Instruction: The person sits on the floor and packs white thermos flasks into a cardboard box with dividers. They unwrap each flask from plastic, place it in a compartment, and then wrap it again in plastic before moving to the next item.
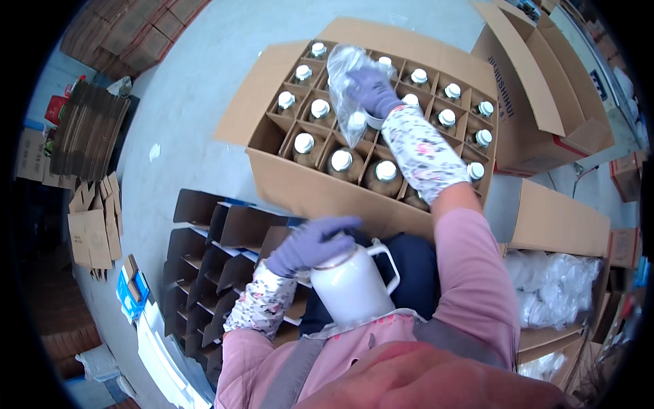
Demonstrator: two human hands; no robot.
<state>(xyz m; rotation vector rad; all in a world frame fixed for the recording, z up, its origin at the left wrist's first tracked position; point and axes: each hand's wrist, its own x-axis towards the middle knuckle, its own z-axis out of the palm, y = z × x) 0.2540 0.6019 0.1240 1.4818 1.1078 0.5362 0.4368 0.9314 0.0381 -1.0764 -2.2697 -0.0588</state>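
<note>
My right hand (372, 93), in a purple glove, is closed on a crumpled clear plastic bag (343, 63) above the open carton (313, 198). Bottles with white caps (385, 170) stand upright in the carton's cardboard cells; the bag and my hand hide some of them. A white jug (351, 290) with a side handle leans on my lap. Over its top edge lies my left hand (310, 247), also gloved in purple, its fingers bent at the rim and slightly blurred. What the jug contains is hidden.
Dark cardboard dividers (204, 273) are to the left of my lap. At the right, a box holds clear plastic bundles (552, 286). Another open carton (545, 88) stands at the far right. Flattened cardboard (88, 129) is stacked at the left, with white sheets (163, 354) nearer me.
</note>
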